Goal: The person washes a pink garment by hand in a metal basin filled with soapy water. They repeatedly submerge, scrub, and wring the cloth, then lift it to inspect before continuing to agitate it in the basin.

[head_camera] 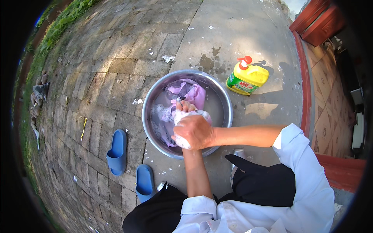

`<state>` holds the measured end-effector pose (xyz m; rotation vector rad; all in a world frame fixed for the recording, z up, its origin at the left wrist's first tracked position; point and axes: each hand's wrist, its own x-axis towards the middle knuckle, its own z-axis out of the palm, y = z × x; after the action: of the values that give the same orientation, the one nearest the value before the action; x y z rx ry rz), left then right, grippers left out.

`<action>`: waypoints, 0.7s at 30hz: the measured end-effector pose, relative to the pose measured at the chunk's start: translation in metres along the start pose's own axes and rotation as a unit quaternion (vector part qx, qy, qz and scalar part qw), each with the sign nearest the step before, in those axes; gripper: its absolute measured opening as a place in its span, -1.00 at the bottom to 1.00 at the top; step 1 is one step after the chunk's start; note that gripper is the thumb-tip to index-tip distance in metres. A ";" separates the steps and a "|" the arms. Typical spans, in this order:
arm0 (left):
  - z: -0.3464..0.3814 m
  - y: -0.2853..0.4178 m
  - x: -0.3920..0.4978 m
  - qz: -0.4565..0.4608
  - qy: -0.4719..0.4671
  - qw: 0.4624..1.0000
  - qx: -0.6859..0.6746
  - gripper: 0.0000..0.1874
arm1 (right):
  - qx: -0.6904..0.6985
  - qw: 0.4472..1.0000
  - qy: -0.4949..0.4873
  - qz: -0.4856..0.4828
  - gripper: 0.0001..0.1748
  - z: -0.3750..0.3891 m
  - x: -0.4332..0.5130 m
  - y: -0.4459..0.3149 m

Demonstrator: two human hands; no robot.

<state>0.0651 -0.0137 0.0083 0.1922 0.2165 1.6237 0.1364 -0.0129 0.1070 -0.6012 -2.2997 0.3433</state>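
A round metal basin [148, 128] stands before me, holding cloudy grey water with suds along its left side. In it lies a wet pink and purple cloth [198, 96], bunched up and partly under water. My left hand [186, 106] reaches over the near rim, its fingers bent on a foamy part of the cloth. Crossing above it from the right, my right hand [194, 131] is closed on the sudsy bundle over my left hand and wrist. White foam [183, 142] clings below the right knuckles. The hands hide how each one grips the fabric.
A yellow detergent jug [254, 76] with a red pump stands on the concrete right of the basin. Two blue slippers [117, 154] lie to the left. A red door sill [306, 87] edges a tiled floor at right. Plants [62, 24] border the brick paving.
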 end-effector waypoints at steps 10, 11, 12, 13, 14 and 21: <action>-0.001 0.003 0.019 -0.024 -0.139 0.977 -0.158 -0.79 | 0.067 0.997 -0.004 0.028 -0.71 -0.007 0.007 -0.008; -0.006 -0.001 0.010 0.020 -0.010 0.995 -0.094 -0.74 | 0.046 0.998 -0.017 0.037 -0.70 0.002 0.010 0.008; 0.010 -0.010 0.006 0.032 0.135 0.990 -0.013 -0.68 | 0.013 0.998 -0.032 0.057 -0.70 0.004 0.008 0.032; 0.031 -0.011 -0.001 0.026 0.268 0.960 0.069 -0.62 | -0.017 0.997 -0.006 0.081 -0.70 -0.002 0.015 0.055; 0.036 -0.017 0.000 0.004 0.207 0.977 0.053 -0.61 | -0.053 0.993 0.021 0.107 -0.70 -0.014 0.021 0.078; 0.008 0.012 -0.006 -0.002 0.102 0.994 -0.042 -0.64 | 0.064 0.997 0.047 0.000 -0.76 0.000 0.014 -0.002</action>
<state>0.0565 -0.0206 0.0195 -0.0405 0.3038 1.6448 0.1265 -0.0076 0.1159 -0.5407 -2.1703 0.4480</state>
